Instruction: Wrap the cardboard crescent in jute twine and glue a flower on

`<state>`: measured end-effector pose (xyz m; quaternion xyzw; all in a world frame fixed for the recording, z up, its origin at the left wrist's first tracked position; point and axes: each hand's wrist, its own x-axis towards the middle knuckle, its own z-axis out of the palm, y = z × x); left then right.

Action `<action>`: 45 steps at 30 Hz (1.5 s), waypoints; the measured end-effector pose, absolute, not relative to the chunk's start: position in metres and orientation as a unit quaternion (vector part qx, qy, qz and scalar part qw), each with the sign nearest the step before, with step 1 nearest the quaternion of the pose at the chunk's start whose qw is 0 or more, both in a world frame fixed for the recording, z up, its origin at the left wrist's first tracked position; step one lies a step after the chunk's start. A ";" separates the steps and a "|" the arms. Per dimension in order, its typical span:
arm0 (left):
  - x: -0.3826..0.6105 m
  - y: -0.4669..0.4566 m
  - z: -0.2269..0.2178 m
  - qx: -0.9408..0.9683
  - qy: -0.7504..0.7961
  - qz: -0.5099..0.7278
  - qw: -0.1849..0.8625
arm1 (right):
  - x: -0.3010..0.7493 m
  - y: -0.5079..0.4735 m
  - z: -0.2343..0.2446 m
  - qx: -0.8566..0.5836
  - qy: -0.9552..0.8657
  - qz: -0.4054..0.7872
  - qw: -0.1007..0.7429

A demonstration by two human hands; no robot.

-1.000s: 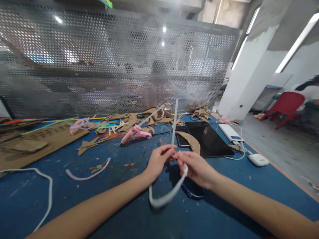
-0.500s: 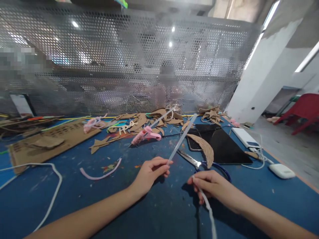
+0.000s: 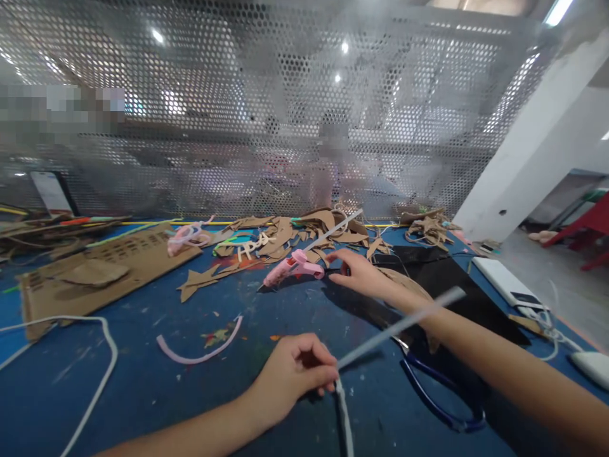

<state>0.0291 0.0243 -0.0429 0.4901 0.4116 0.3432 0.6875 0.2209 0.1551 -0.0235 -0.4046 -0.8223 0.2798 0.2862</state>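
My left hand [image 3: 304,369] pinches a long translucent glue stick [image 3: 404,325], which slants up to the right. A thin whitish cord [image 3: 343,412] hangs from the same fingertips, and its lower end leaves the picture. My right hand [image 3: 358,273] is open, thumb and fingers apart, beside the handle of a pink glue gun [image 3: 285,271]. Another glue stick [image 3: 333,230] sticks out of the back of the gun. Beneath my right forearm lie scissors with dark blue handles [image 3: 423,397] and a curved cardboard piece [image 3: 404,280], both partly hidden.
Cardboard scraps [image 3: 280,238] are heaped along the perforated metal screen [image 3: 238,127]. A cardboard sheet [image 3: 157,270] and a white cable [image 3: 111,349] lie left. A curved lilac strip [image 3: 190,360] lies in front. To the right are a black panel [image 3: 457,279] and a white power bank [image 3: 499,279].
My right hand has let go of the whitish cord and moved up to the glue gun. The cord now hangs from my left hand, whose glue stick has tipped to the right.
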 end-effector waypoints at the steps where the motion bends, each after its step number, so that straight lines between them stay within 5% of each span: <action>1: 0.029 0.024 -0.044 0.488 0.410 0.329 0.696 | 0.217 0.163 -0.026 -0.405 -0.828 0.263 0.283; 13: 0.030 0.025 -0.045 0.481 0.411 0.304 0.712 | 0.197 0.166 -0.029 -0.400 -0.865 0.188 0.239; 26: 0.035 0.027 -0.039 0.499 0.406 0.375 0.667 | 0.210 0.023 -0.035 -0.417 -0.863 0.250 0.138; 40: 0.040 0.017 -0.040 0.550 0.404 0.384 0.623 | 0.212 0.023 -0.054 -0.430 -0.846 0.225 0.222; 45: 0.041 0.018 -0.038 0.549 0.436 0.422 0.575 | 0.215 0.035 -0.051 -0.398 -0.804 0.324 0.300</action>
